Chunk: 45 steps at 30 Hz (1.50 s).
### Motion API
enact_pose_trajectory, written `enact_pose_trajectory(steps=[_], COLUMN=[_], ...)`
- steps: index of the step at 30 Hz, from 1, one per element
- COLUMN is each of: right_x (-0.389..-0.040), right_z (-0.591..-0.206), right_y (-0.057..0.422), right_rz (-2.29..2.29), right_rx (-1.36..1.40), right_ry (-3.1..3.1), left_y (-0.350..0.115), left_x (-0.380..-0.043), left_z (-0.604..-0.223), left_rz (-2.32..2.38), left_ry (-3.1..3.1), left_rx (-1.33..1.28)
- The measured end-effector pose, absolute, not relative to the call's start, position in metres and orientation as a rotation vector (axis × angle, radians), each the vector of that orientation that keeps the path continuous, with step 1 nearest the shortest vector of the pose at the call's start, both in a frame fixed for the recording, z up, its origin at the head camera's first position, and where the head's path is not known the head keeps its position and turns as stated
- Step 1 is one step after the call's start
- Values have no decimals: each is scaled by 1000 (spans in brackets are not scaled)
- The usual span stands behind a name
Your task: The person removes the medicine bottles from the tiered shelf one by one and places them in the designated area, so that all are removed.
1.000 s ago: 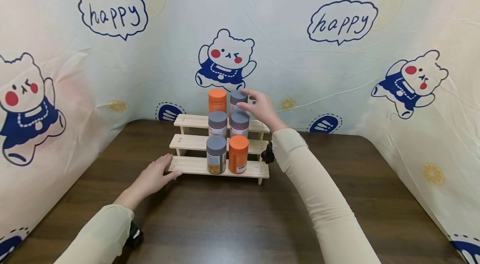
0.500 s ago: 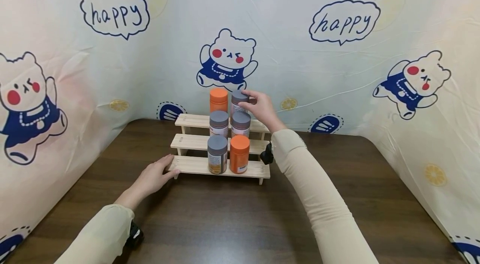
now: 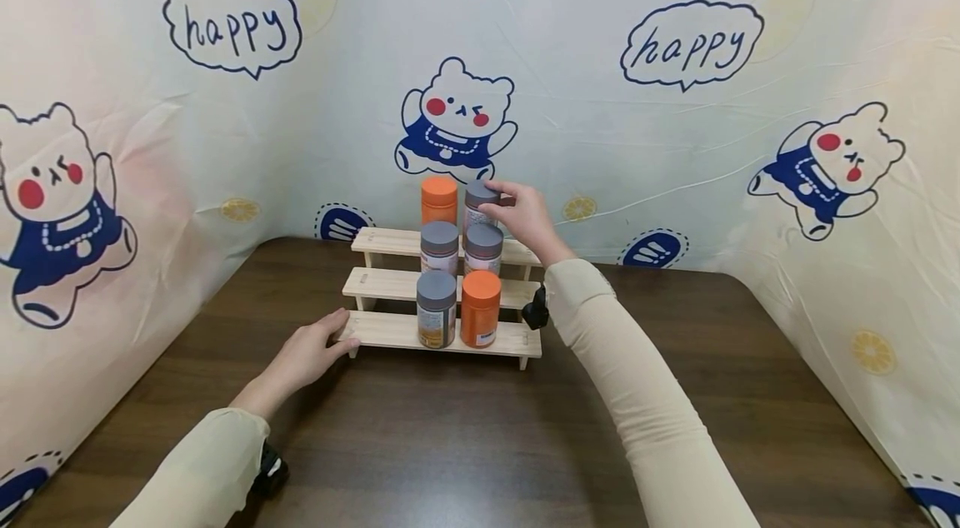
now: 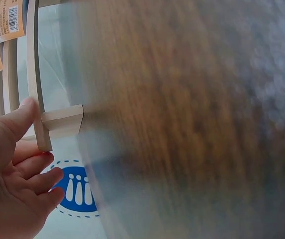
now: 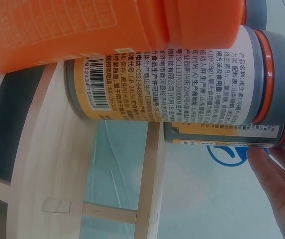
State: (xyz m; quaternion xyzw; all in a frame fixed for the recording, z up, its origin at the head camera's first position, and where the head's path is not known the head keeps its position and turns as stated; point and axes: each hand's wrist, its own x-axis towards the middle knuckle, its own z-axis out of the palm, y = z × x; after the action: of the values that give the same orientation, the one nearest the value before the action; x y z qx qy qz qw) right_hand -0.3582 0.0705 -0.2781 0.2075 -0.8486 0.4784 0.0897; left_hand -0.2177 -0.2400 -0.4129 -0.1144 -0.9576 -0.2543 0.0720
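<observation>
A three-tier wooden rack (image 3: 386,328) carries two bottles on each shelf. At its left end, my left hand (image 3: 303,355) grips the bottom shelf; the left wrist view has the thumb (image 4: 20,119) on one face and fingers on the other. My right hand (image 3: 527,218) pinches the lid of the grey-lidded bottle (image 3: 476,195) at the top right, its lower part hidden. Beside that bottle stands an orange bottle (image 3: 438,199). Two grey-lidded bottles (image 3: 438,240) fill the middle tier. Below are a grey-lidded bottle (image 3: 436,316) and an orange bottle (image 3: 480,310).
The rack stands on a dark wooden table (image 3: 420,436). A pale cloth (image 3: 570,103) printed with bears rises close behind the rack and along both sides. Black wrist devices (image 3: 536,308) sit at both cuffs.
The head view has shifted slightly, so the scene sits a little further right. Both hands stay in place, the right at the top bottle's lid and the left on the bottom shelf.
</observation>
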Motion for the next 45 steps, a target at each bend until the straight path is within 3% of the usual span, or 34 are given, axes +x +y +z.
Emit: enact_pose_trajectory(steps=[19,45], right_x=[-353,-340], right_z=[-280,-269], right_y=[84,145], right_rz=[1411,1394], right_rx=[636,477], right_ry=[-2459,-2417], left_y=[-239,-238], left_x=[-218,-219], left_z=[-413,-411], left_rz=[-751,-731], left_ry=[-2909,-2905], left_rx=[-321,-324])
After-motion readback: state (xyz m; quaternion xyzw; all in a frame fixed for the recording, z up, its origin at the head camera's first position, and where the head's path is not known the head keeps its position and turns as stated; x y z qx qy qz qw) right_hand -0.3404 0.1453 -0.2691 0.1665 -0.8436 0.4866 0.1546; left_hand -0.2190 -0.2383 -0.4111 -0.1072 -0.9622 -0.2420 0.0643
